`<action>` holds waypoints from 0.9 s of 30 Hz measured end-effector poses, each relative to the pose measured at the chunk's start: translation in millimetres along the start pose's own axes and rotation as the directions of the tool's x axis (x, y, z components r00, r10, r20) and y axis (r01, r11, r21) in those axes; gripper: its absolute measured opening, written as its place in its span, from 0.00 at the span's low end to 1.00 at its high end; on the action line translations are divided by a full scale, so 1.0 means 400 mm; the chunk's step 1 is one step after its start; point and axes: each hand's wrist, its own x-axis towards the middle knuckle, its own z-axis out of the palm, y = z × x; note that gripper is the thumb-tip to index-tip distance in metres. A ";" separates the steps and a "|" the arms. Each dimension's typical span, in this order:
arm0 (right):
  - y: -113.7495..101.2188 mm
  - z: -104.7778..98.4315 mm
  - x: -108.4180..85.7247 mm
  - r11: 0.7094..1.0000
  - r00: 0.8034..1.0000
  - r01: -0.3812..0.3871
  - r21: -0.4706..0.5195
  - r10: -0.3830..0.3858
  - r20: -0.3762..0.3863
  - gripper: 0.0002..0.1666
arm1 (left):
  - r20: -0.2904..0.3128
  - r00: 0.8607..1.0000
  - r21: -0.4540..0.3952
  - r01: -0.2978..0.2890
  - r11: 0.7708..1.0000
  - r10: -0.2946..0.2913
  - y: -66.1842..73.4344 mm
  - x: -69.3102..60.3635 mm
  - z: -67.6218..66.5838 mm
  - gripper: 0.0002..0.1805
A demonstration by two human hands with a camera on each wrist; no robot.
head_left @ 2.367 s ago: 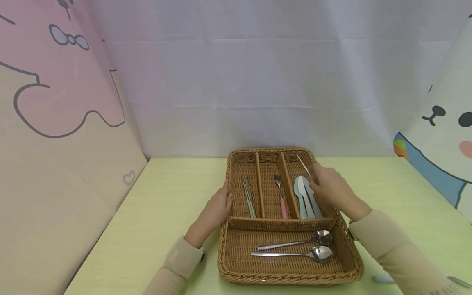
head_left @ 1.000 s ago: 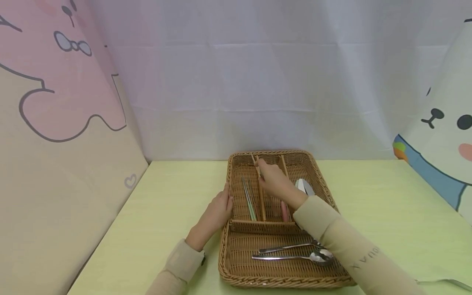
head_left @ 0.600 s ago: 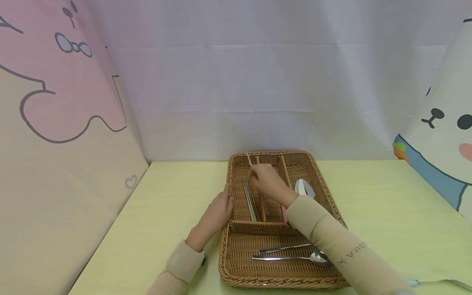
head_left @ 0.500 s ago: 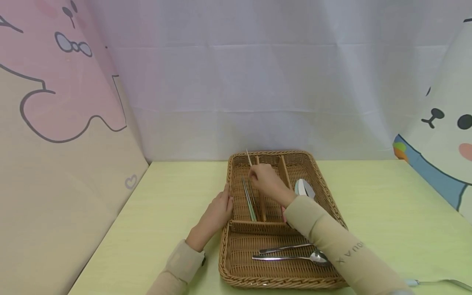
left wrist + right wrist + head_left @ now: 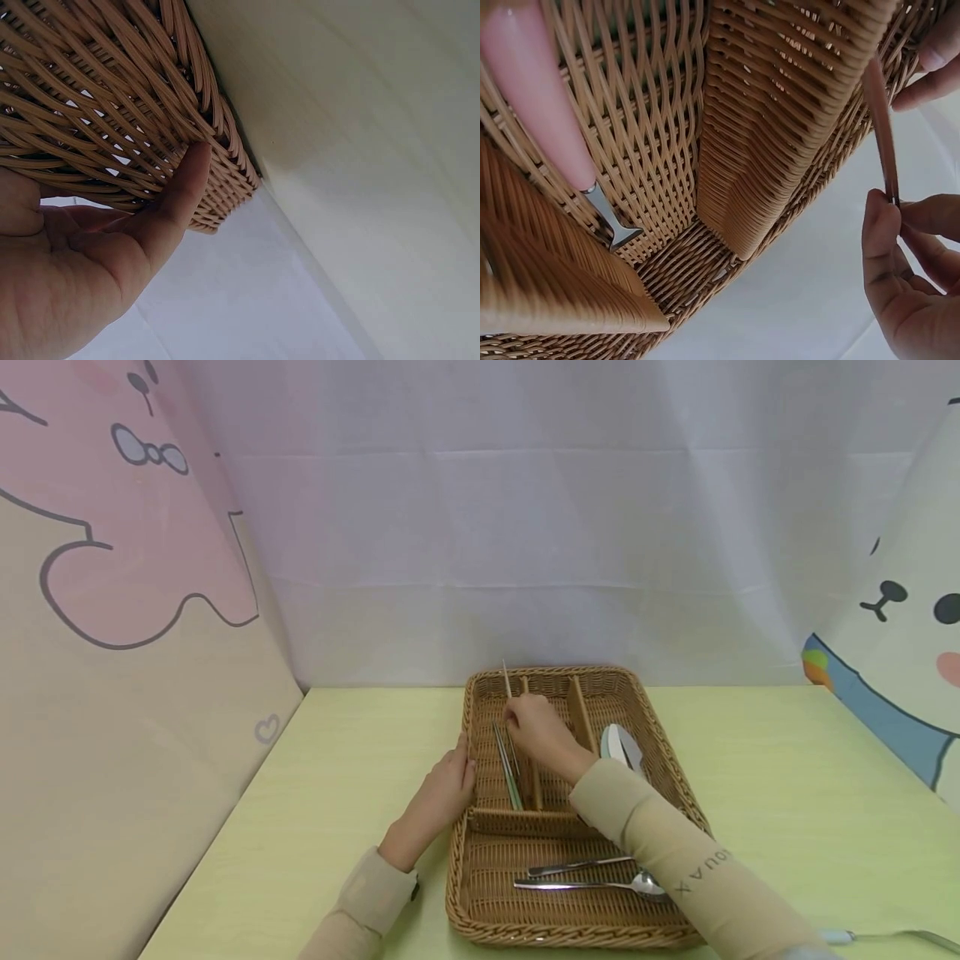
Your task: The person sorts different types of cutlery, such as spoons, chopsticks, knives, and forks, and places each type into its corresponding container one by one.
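A brown wicker cutlery basket [image 5: 581,935] with compartments sits on the table. My left hand [image 5: 442,785] grips its left rim; in the left wrist view a finger [image 5: 184,184] lies along the outer wicker wall. Over the left rear compartment, my right hand [image 5: 543,731] pinches a slim chopstick [image 5: 506,678] between thumb and fingertips. In the right wrist view this chopstick [image 5: 883,127] looks reddish with a metal end. Beneath the hand lie green-ended metal chopsticks [image 5: 507,772]. A pink-handled fork [image 5: 544,97] lies in the middle compartment, mostly hidden by my right arm in the head view.
The right compartment holds several pale flat-ended pieces of cutlery [image 5: 615,743], partly covered by my sleeve. Two metal spoons [image 5: 577,885] lie in the front compartment. Another utensil [image 5: 870,935] lies at the table's lower right. A white curtain [image 5: 525,543] hangs behind.
My right hand has carried the chopstick leftward from over the right compartment to the left one, barely moving in the last half second. The left hand has stayed on the rim.
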 end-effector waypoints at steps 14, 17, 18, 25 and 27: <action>-0.001 0.015 -0.006 0.998 0.996 0.019 -0.067 -0.012 0.093 0.11 | 0.010 1.000 0.010 -0.007 1.000 0.007 0.000 0.003 0.000 0.29; 0.000 0.017 -0.007 0.998 0.995 0.015 -0.061 -0.009 0.099 0.13 | 0.007 1.000 0.008 -0.004 1.000 0.004 0.000 0.003 0.000 0.29; 0.000 0.017 -0.008 0.998 0.995 0.013 -0.062 -0.007 0.101 0.13 | 0.005 1.000 0.009 -0.003 1.000 0.003 0.000 0.003 0.001 0.29; 0.005 0.021 -0.007 0.998 0.994 0.015 -0.056 -0.008 0.110 0.14 | 0.007 1.000 0.008 0.003 1.000 -0.003 0.001 0.003 0.003 0.29; 0.005 0.021 -0.007 0.999 0.994 0.014 -0.047 -0.009 0.110 0.14 | 0.008 1.000 0.011 0.005 1.000 -0.005 0.001 0.004 0.002 0.29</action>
